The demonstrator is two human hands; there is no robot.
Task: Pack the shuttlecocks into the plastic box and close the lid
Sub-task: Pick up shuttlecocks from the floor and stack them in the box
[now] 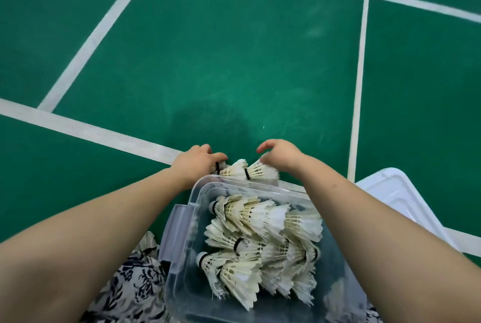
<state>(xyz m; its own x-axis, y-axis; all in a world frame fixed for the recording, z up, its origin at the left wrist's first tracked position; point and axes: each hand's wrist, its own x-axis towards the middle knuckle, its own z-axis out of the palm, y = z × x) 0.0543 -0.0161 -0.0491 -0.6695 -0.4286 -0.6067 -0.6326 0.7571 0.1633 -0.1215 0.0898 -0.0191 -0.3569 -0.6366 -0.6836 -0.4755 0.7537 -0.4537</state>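
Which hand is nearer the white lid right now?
Right. The right hand is beyond the box's far rim, on the lid's side; the left hand is farther left, across the loose shuttlecocks.

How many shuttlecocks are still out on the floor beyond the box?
3 visible: one under the left hand, one in the middle, one by the right hand at. The hands or the plastic box may hide more.
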